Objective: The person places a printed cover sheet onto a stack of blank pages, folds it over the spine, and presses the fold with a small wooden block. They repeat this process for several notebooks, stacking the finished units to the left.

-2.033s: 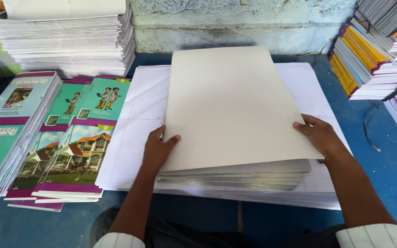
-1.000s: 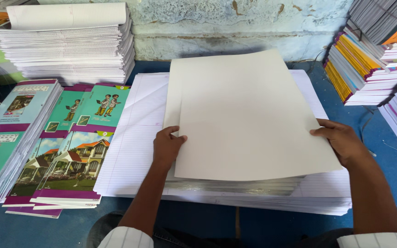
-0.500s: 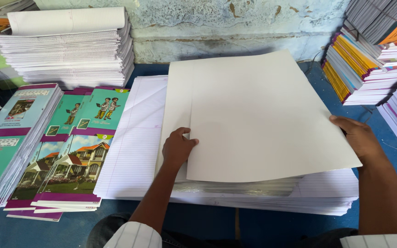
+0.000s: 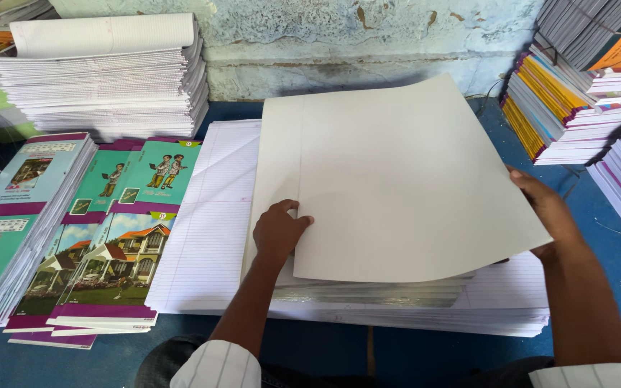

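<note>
Blue table [image 4: 425,356], left hand [image 4: 279,231] flat on cardboard stack [image 4: 368,291], right hand [image 4: 544,208] fingers gripping top sheet [image 4: 404,179].

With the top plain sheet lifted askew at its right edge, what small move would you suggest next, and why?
Probably draw the plain cream top sheet clear to the right with the right hand. That hand grips its raised right edge, the sheet sits skewed over the cream sheet pile, and the left hand presses the pile down beneath it.

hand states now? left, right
Left hand: curled, resting on the blank sheet stack.
Right hand: gripping the top blank sheet by its right edge.
</note>
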